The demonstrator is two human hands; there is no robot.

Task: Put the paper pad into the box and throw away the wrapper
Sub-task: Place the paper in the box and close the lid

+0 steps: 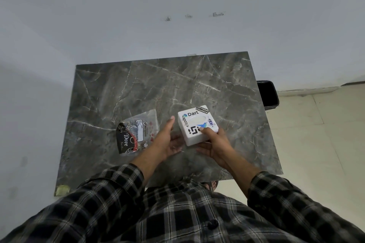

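A white square box [194, 124] with stickers on its top and an oval slot sits above the grey marble table [138, 89], near its front right. My right hand [214, 147] grips the box at its near corner, thumb on the top. My left hand [167, 142] is just left of the box, fingers spread, palm turned toward it and maybe touching its lower edge. A clear wrapper with black and red print [137, 134] lies flat on the table left of my left hand. No separate paper pad shows.
A black bin [268, 92] stands on the floor at the table's right edge, partly hidden by it. The table backs against a white wall. Pale floor tiles lie to the right.
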